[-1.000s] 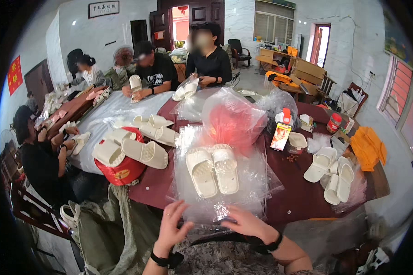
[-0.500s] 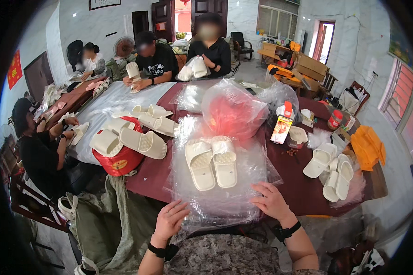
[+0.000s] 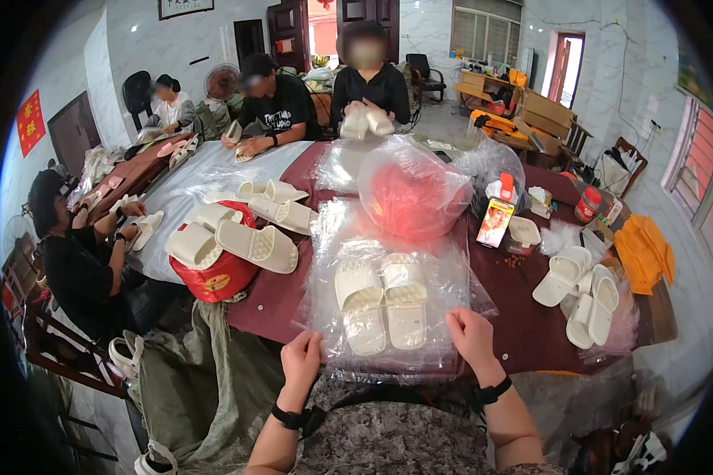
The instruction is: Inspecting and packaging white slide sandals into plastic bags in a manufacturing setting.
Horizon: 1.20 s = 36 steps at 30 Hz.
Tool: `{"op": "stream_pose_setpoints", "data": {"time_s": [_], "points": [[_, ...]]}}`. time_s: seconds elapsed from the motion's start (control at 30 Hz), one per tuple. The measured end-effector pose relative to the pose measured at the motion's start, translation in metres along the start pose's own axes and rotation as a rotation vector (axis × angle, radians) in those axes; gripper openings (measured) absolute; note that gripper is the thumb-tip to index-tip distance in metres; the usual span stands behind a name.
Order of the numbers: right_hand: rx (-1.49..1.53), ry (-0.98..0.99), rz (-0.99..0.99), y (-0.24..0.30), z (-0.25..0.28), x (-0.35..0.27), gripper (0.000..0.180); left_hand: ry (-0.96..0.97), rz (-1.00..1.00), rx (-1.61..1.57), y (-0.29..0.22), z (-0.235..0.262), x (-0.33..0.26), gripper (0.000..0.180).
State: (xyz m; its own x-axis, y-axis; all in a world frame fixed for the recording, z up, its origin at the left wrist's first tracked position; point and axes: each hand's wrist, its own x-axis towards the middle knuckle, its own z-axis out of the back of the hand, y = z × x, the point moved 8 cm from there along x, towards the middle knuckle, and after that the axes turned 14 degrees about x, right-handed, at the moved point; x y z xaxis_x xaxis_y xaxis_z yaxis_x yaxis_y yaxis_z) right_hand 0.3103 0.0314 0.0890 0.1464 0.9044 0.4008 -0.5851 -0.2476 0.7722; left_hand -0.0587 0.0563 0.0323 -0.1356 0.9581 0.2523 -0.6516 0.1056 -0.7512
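Note:
In front of me a pair of cream slippers lies side by side, toes away from me, apparently under a layer of shiny clear film. A stack of clear plastic bags is beneath them. My left hand is closed at the left edge of the top plastic bag, fingers pinched together. On the opposite edge my right hand pinches too, thumb against bent fingers. More cream slippers rest on a round red package to the left. Another cream slipper pair sits at the right.
Behind the bags stands a plastic sack with red contents. A phone, a clear tub and a red-lidded jar are at the right, near orange cloth. Several co-workers handle slippers around the maroon table.
Both hands have closed from spread fingers into pinches at the bag's edges. The slipper pair sits nearer to me, with film glare over it. A co-worker opposite has shifted the slippers they hold.

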Motion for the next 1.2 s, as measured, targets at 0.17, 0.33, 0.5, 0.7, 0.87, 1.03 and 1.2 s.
{"op": "stream_pose_setpoints", "data": {"time_s": [0.17, 0.33, 0.5, 0.7, 0.87, 1.03, 1.2], "points": [[-0.231, -0.251, 0.28, 0.036, -0.003, 0.002, 0.022, -0.053, 0.121, 0.036, 0.016, -0.013, 0.006, 0.023], [-0.147, 0.237, 0.67, 0.096, -0.063, -0.025, 0.046, -0.104, 0.109, 0.084, 0.005, -0.01, 0.007, 0.025], [-0.213, 0.325, 0.573, 0.072, -0.103, -0.021, 0.047, -0.433, -0.268, 0.472, -0.052, 0.017, -0.008, 0.042], [-0.271, 0.364, 0.496, 0.056, -0.116, -0.022, 0.044, -0.179, -0.685, 0.512, -0.109, -0.024, -0.03, 0.049], [-0.209, 0.394, 0.482, 0.05, -0.113, -0.017, 0.043, -0.028, -0.561, 0.677, -0.074, -0.06, -0.006, 0.05], [-0.035, 0.338, 0.309, 0.036, -0.099, -0.013, 0.044, -0.02, -0.569, 0.638, -0.061, -0.069, -0.003, 0.049], [-0.135, 0.308, 0.364, 0.047, -0.114, -0.018, 0.044, 0.002, -0.571, 0.617, -0.055, -0.076, -0.001, 0.05]]}}
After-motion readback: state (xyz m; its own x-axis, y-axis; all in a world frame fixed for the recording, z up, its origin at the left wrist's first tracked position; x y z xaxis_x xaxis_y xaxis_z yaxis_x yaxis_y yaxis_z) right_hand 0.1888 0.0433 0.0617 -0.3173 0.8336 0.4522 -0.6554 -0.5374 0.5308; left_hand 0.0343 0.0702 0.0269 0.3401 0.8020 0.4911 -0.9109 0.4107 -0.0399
